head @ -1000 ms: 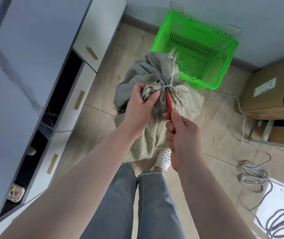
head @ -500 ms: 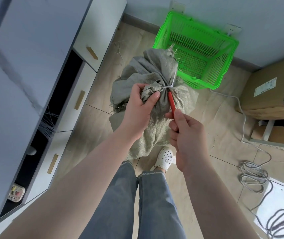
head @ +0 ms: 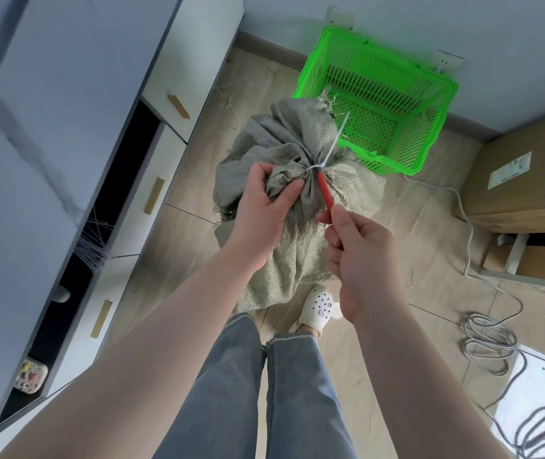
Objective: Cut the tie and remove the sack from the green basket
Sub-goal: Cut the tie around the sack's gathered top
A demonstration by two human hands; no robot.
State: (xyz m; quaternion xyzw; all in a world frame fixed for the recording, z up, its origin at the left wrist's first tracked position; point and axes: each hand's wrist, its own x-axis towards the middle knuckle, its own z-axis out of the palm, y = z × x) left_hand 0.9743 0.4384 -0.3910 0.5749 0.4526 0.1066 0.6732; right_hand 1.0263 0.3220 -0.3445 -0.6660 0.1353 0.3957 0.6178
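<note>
A grey-green woven sack (head: 292,246) stands on the floor in front of my legs, its neck bunched and bound by a white zip tie (head: 325,159) whose tail points up toward the basket. My left hand (head: 261,207) grips the gathered neck just left of the tie. My right hand (head: 360,256) holds a red-handled cutting tool (head: 325,193), its tip right at the tie; the blade itself is hidden in the folds. The green plastic basket (head: 430,150) sits on the floor behind the sack, by the wall, with nothing visible inside it.
White cabinets and drawers (head: 161,180) line the left side, with an open dark gap. Cardboard boxes (head: 522,180) stand at the right. A grey cable (head: 489,332) runs across the floor in coils. My foot in a white clog (head: 317,306) is beside the sack.
The sack's top has leaned further toward the basket. My right hand has drawn slightly back and right while the red tool's tip stays at the tie. My left hand keeps its grip.
</note>
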